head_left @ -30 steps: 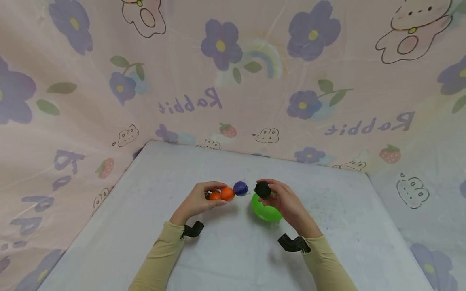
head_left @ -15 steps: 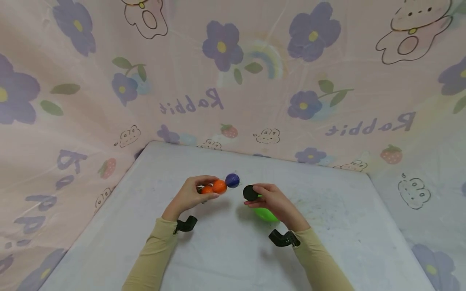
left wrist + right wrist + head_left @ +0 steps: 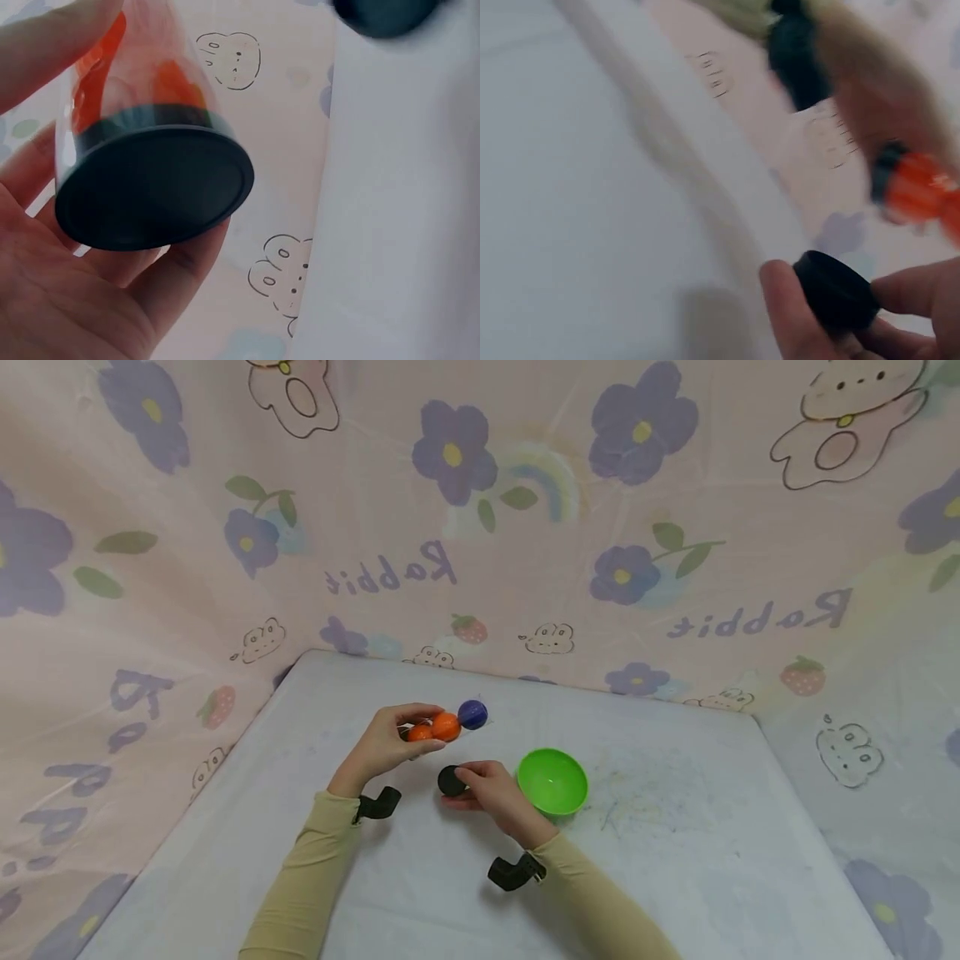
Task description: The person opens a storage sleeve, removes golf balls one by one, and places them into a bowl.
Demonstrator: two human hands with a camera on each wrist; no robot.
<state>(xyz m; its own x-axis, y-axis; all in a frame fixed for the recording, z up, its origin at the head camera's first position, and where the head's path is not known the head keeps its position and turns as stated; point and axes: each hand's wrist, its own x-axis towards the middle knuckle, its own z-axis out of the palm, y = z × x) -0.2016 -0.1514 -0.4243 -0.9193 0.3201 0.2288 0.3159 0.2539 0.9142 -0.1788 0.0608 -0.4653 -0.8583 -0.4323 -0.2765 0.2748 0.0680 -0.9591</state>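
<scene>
My left hand (image 3: 377, 747) grips a clear container lying tilted in the air, with orange balls (image 3: 446, 727) inside and a blue ball (image 3: 472, 715) at its right end. Its black base (image 3: 154, 187) faces the camera in the left wrist view; the thumb and fingers wrap the clear wall. Lower and to the right, my right hand (image 3: 501, 793) pinches a round black cap (image 3: 452, 781) between thumb and fingers. The cap's hollow side shows in the right wrist view. Cap and container are apart.
A green bowl (image 3: 553, 782) stands on the white table (image 3: 675, 860), just right of my right hand. Black wrist mounts (image 3: 378, 803) stick out from both sleeves. A printed cloth backdrop (image 3: 510, 560) rises behind and beside the table.
My right hand has moved left and slightly down with the cap, uncovering the green bowl. My left hand has shifted left and up a little with the container.
</scene>
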